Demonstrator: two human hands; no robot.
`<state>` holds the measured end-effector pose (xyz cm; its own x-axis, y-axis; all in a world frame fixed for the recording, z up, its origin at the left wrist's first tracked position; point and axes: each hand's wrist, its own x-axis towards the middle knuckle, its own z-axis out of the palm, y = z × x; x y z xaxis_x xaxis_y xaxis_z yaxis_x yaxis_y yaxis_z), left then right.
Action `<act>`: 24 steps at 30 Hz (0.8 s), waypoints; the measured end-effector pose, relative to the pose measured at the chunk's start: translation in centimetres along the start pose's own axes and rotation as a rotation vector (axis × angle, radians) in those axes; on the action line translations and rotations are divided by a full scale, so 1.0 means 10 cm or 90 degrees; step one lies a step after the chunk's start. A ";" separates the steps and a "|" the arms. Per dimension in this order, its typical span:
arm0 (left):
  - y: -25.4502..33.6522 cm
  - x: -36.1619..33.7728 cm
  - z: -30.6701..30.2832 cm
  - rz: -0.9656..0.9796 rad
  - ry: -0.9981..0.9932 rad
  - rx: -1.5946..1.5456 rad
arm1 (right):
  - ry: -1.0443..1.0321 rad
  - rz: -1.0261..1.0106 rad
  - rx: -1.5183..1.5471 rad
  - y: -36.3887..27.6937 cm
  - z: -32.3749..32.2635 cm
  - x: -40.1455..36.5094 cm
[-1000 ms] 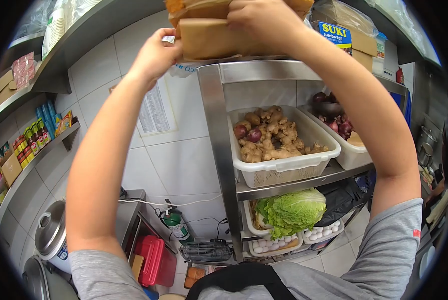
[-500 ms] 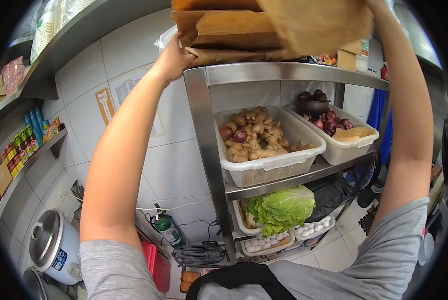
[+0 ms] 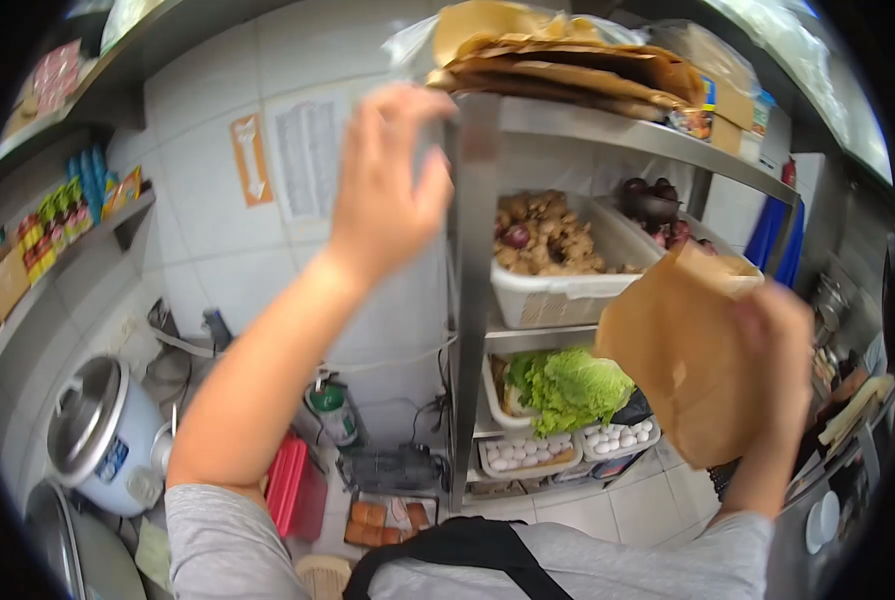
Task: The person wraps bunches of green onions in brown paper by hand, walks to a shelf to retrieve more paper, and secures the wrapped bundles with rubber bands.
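My right hand (image 3: 773, 325) grips a brown paper bag (image 3: 678, 350), which hangs in front of the shelf's right side. Raised beside the steel shelf post (image 3: 476, 300), my left hand (image 3: 393, 180) holds nothing, its fingers apart and slightly blurred. On the top shelf lies a stack of brown paper bags (image 3: 578, 75). Below it, a white basket (image 3: 568, 298) holds ginger and a reddish onion. The paper bag partly hides a second basket with red onions (image 3: 683, 235).
Lower down are a leafy cabbage (image 3: 578, 388) and trays of eggs (image 3: 533, 455). A rice cooker (image 3: 108, 440) stands at the left, near a red container (image 3: 296, 490). A fire extinguisher (image 3: 331, 410) is by the tiled wall. Shelves with packets run along the left.
The paper bag has come down from the top shelf in my right hand. My left hand has let go of the stack and moved slightly right and down. The view has shifted.
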<state>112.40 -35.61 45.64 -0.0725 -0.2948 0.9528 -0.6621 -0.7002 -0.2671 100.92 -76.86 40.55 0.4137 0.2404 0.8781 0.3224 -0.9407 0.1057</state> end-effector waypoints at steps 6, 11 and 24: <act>1.47 -2.12 -1.24 -0.213 -0.663 -0.223 | -0.230 -0.130 0.570 -1.93 1.23 -1.25; 2.34 -3.29 -2.98 -0.683 -0.511 -0.053 | -0.333 -0.199 0.905 -3.45 1.32 -1.99; 5.47 -3.16 -6.28 -0.847 0.678 0.565 | -1.595 -0.586 0.831 -6.05 1.18 -4.46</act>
<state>31.68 -23.73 9.97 -0.5013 0.8494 0.1652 -0.1788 -0.2885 0.9406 72.96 -27.83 -10.52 -0.6115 0.5662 -0.5526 0.3595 -0.4234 -0.8316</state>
